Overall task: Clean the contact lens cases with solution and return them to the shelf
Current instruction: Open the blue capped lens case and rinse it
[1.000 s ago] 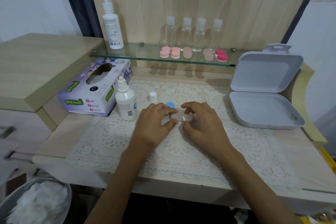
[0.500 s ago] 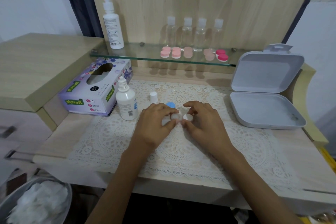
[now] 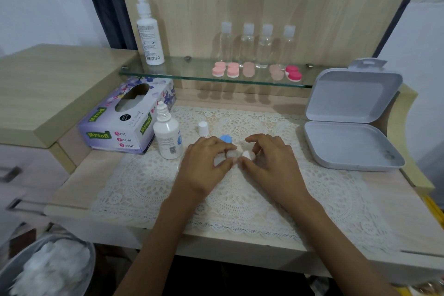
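A small white contact lens case [image 3: 241, 155] rests on the lace mat [image 3: 240, 190] in the middle of the desk. My left hand [image 3: 206, 163] pinches its left well between thumb and forefinger. My right hand [image 3: 269, 158] grips the white cap on its right well. A blue cap [image 3: 225, 138] lies on the mat just behind my left fingers. An uncapped white solution bottle [image 3: 167, 138] stands left of my hands, its small white cap [image 3: 203, 128] beside it. Several pink lens cases [image 3: 225, 70] and a red pair [image 3: 293, 73] sit on the glass shelf [image 3: 187, 72].
A purple tissue box [image 3: 125, 122] stands at the left. An open grey plastic box [image 3: 350, 127] occupies the right. A tall white bottle [image 3: 149, 36] and several clear bottles [image 3: 255, 45] stand on the shelf. A bin of used tissues [image 3: 48, 269] sits below left.
My right fingers have shifted slightly on the case's right cap, and the case has lifted a little toward the back. My left hand has kept its grip.
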`<action>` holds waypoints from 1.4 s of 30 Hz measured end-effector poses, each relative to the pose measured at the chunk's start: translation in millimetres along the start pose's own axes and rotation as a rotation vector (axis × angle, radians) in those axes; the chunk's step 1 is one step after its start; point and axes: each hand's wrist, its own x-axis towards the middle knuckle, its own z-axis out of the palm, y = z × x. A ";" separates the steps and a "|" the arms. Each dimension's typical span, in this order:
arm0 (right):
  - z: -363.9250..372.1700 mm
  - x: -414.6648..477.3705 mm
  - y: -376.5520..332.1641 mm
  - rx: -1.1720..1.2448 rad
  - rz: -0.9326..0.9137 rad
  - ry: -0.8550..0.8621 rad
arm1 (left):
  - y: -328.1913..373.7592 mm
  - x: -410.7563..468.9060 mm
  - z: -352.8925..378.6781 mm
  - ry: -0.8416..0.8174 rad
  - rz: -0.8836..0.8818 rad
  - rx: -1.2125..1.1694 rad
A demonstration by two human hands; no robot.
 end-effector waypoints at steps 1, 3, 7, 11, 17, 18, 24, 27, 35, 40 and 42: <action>-0.6 0.0 -0.4 0.009 0.000 -0.004 | 0.2 0.0 -0.1 0.000 -0.001 -0.001; -1.3 0.1 -1.0 0.040 0.005 -0.014 | -0.2 -0.2 -0.1 -0.002 -0.003 -0.001; -0.4 -0.1 -1.8 0.042 -0.014 -0.042 | -1.9 -0.4 1.0 0.000 -0.001 -0.003; 1.5 -0.5 -0.5 -0.011 -0.007 0.023 | 0.0 -0.1 0.5 0.003 -0.009 -0.011; 0.2 -0.6 -1.2 0.025 -0.005 -0.016 | -1.1 -0.7 0.6 0.002 -0.013 -0.014; -0.7 -0.8 -2.1 0.030 -0.017 -0.024 | -1.4 -0.6 0.7 0.002 -0.012 -0.015; -0.8 -0.1 -1.7 -0.021 -0.009 0.017 | -1.1 -0.7 0.7 0.002 -0.009 -0.016; -0.6 0.2 -0.4 -0.016 0.004 0.018 | 0.2 -0.9 0.2 -0.002 -0.013 -0.027; -0.1 0.1 -0.9 0.006 -0.011 -0.026 | -1.5 -0.8 0.7 0.006 -0.003 -0.029; 0.7 -0.3 0.2 -0.050 -0.002 0.015 | -0.5 -1.3 0.1 0.001 -0.007 -0.029; 1.0 -0.6 0.3 -0.046 0.010 0.016 | 0.5 -1.5 -0.6 0.000 -0.009 -0.026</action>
